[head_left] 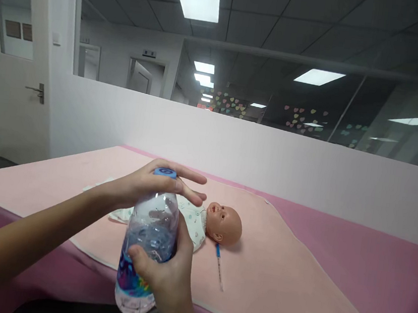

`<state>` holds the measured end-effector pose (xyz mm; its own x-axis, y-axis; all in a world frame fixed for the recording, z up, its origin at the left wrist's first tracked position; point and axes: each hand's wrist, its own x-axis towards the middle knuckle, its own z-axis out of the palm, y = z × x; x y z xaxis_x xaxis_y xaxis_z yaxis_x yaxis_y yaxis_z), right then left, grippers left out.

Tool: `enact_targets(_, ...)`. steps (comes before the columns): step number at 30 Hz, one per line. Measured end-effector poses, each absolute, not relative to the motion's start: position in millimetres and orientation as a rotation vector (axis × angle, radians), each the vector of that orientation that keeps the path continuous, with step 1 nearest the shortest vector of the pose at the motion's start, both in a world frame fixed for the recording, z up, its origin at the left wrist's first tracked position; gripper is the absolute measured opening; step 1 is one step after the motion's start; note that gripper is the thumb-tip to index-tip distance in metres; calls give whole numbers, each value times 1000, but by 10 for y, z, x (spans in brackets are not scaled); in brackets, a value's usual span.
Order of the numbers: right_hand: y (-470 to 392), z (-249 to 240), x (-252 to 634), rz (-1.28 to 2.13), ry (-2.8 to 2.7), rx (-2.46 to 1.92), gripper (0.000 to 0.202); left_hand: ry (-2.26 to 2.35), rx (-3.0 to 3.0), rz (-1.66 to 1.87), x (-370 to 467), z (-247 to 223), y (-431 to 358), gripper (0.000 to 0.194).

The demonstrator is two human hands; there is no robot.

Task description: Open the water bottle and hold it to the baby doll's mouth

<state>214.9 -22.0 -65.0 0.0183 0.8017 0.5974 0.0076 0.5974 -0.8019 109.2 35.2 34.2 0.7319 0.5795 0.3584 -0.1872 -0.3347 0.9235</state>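
Observation:
A clear plastic water bottle [156, 236] with a colourful label stands tilted in front of me, partly filled with water. My right hand [167, 273] is wrapped round its lower body, the thumb across the front. At the top, my left hand [160, 181] is around the blue cap [165, 172], which sits between thumb and index finger; its fingertips stretch past to the right. Behind the bottle lies a baby doll [224, 223] on its back in white printed clothes, its body partly hidden by my hands. A thin thermometer-like stick [220, 267] with a blue end lies by the doll's head.
The doll lies on a pale pink mat [262, 285] over a table with a darker pink cover [335, 248]. Behind it runs a white half wall [232, 149] with a large window above. A closed door [16, 77] is at the left.

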Motion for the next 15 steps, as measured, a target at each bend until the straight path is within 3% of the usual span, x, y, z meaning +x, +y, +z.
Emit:
enact_targets(5, 12, -678, 2030, 58, -1353, -1081, 76, 619, 1769, 1060, 1153, 396, 375, 31)
enact_targets(9, 218, -744, 1967, -500, -1277, -1199, 71, 724, 1711, 1464, 1269, 333, 356, 27)
enact_targets(15, 324, -798, 2012, -714, -1286, -1284, 62, 772, 1606, 1674, 1361, 163, 402, 26)
